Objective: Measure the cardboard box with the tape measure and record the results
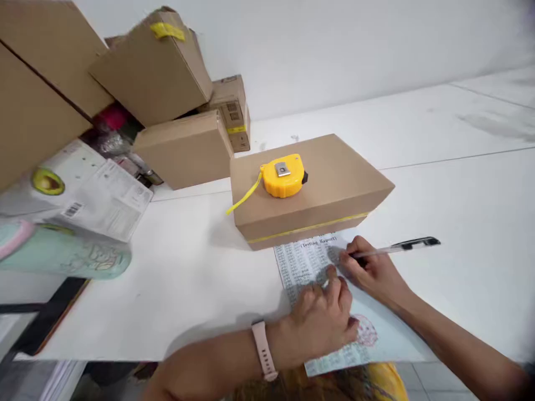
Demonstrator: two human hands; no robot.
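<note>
At the frame's lower right, I'd brace the paper (292, 267) with the loosely spread left hand (321, 320), right hand (374, 273) pinching the pen (401, 246).

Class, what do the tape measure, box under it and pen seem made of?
Tape measure: probably glossy plastic, with bright highlights. Box: likely matte cardboard, its brown faces dull. Pen: apparently smooth plastic, its barrel looking see-through.

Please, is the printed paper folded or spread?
Spread: the printed paper lies under the left hand, with its title and red stamp both showing.
</note>
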